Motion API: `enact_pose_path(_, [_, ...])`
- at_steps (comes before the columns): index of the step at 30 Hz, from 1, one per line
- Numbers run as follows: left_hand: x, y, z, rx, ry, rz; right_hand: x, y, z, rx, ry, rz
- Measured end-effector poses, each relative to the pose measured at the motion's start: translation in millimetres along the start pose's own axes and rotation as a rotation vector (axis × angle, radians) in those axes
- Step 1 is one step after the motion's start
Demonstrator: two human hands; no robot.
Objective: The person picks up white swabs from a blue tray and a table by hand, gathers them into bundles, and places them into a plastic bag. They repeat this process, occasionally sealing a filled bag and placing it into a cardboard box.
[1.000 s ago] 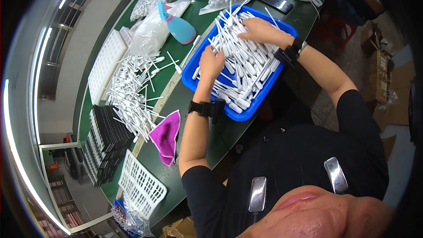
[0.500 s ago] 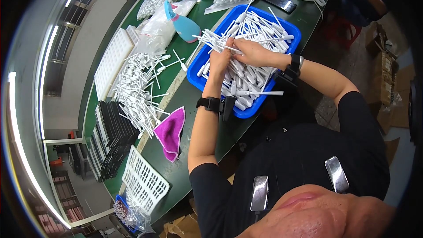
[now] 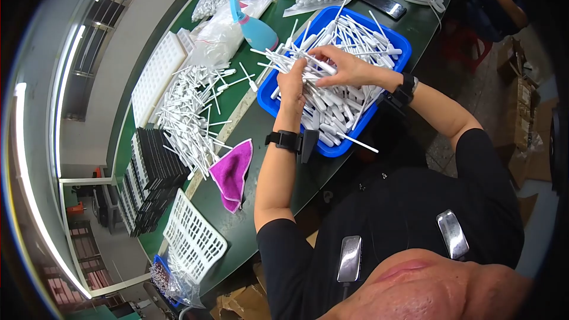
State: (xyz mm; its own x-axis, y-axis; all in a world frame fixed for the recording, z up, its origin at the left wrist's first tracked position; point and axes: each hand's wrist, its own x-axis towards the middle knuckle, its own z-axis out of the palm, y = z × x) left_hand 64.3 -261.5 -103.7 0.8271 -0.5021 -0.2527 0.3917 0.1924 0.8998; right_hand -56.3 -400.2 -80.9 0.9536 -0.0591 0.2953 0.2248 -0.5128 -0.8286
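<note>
My left hand is closed around a bunch of white plastic sticks, each thin with a thicker end. The bunch juts out over the left side of a blue plastic tray. Close beside it, my right hand has its fingers curved and apart, with the thick end of one stick lying between thumb and fingers. No firm grip on that stick shows. Many similar sticks fill the tray in a loose heap under both hands. One long stick pokes out over the near rim.
A turquoise spray bottle stands left of the tray. Further left lie a pile of sticks, a white perforated block and stacked black trays. Nearer are a purple cloth and a white slotted rack. A phone lies beyond.
My right hand has moved slightly apart from my left and its fingers have spread. The stick at the tray's near rim now points more downward. My left hand keeps its bunch.
</note>
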Motion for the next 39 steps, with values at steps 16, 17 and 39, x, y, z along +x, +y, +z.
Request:
enact_pose_path(16, [-33,37,24,0.533,-0.178,0.402,45,-24,-12,0.413,0.201,0.004])
enact_pose_path(17, [-28,34,23,0.590,-0.163,0.529,51,-30,-7,0.449,0.175,-0.009])
enact_pose_path(39, [-33,29,22,0.207,-0.083,0.734,29,13,-14,0.289,0.036,0.124])
